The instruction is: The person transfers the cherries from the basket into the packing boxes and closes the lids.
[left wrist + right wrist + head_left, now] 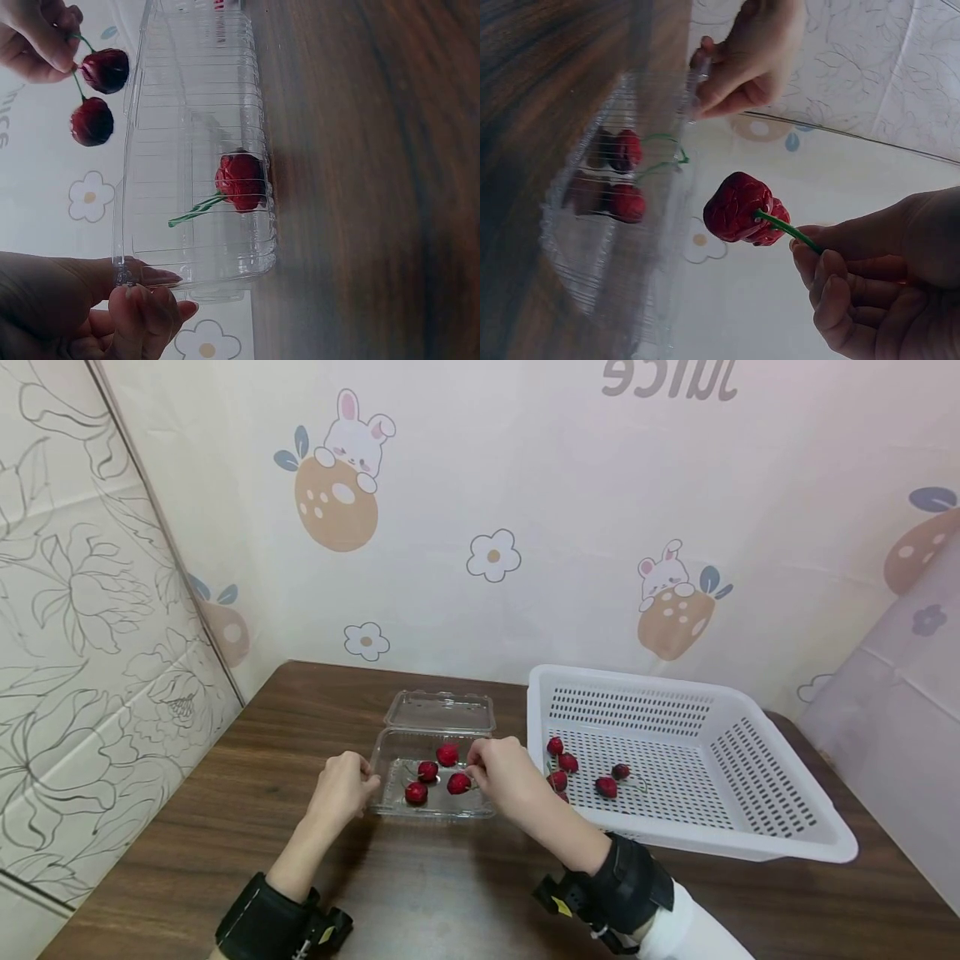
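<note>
The clear plastic box [394, 758] is sitting level on the tabletop [420, 877], its lid [438, 713] lying folded open at the far side and its left rim being pinched by the left grip [341, 787]. Two glossy dark-red cherries [733, 210] are hanging side by side over the box, their green stems [789, 231] being held by the right grip [512, 775], while two more cherries [416, 793] are lying close together on the box's floor, stems angling upward.

The left cuff [258, 918] is a broad black band bearing a small black device [339, 925] with a yellow patch [327, 935], and the right cuff [640, 883], also black, carries a similar yellow-marked unit [573, 892] and sits just in front of a white sleeve [693, 928].
</note>
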A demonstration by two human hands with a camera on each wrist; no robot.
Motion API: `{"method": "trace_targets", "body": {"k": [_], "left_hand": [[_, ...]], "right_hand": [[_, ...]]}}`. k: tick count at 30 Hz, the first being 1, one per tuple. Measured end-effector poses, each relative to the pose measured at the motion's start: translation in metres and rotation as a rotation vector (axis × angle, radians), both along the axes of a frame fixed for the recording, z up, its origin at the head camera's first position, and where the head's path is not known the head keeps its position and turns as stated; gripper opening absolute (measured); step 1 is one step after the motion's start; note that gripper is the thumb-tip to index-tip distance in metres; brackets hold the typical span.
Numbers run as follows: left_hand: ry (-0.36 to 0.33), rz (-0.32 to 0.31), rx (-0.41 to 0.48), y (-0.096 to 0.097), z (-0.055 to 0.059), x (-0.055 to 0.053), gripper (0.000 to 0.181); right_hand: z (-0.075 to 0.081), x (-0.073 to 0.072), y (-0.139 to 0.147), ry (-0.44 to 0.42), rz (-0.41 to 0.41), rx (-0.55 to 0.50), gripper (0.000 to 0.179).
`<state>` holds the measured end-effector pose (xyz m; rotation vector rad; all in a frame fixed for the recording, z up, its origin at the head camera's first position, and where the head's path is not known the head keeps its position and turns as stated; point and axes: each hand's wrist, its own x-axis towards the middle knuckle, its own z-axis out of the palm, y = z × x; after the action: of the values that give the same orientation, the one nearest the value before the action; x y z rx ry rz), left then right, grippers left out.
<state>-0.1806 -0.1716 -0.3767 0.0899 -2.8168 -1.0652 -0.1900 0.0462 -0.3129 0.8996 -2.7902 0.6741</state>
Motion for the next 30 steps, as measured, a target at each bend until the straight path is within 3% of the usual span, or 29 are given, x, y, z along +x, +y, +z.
{"method": "trace_targets", "body": {"k": [22, 30], "left_hand": [[0.005, -0.003, -0.008, 0.001, 0.001, 0.000, 0.011], [-0.017, 0.008, -0.006, 0.001, 0.001, 0.001, 0.012]], "right_hand": [[-0.032, -0.013, -0.020, 0.022, -0.027, 0.127, 0.007], [-0.036, -0.012, -0.024, -0.055, -0.045, 0.164, 0.021]]}}
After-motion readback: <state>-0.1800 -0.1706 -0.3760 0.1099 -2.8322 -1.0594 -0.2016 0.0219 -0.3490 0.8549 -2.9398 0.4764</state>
